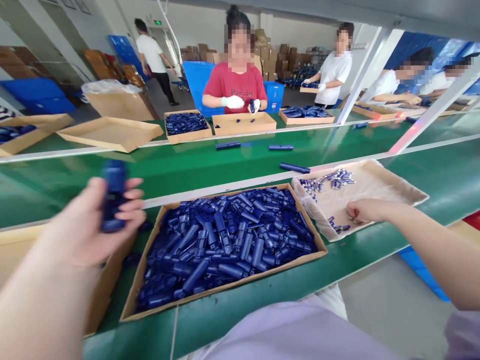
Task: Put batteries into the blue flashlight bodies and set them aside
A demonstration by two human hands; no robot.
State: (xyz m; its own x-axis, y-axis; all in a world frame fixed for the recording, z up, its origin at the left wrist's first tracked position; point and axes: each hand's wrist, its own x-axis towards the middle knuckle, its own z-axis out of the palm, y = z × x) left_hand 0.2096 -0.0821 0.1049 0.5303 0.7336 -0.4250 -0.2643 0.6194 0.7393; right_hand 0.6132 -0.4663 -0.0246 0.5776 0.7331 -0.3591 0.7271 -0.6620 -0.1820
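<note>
My left hand point(101, 220) is raised at the left, its fingers wrapped round a dark blue plastic casing point(114, 192), slightly blurred. Over the lined cardboard tray point(397, 187) at the right is my right hand point(362, 211), fingers curled together; whatever they may hold is hidden. Small blue-and-silver cylindrical parts point(339, 178) lie in that tray, with a few more point(337, 226) just below the right hand. Between my hands, a large shallow cardboard box point(225, 289) is heaped with blue plastic casings point(225, 235).
A green conveyor belt point(180, 172) runs across, carrying several blue tubes point(294, 168). Beyond it, a person in red point(235, 85) with white gloves handles a blue part above a cardboard tray point(243, 129). White slanted posts point(431, 112) stand at the right. Another cardboard box point(108, 285) sits at the left.
</note>
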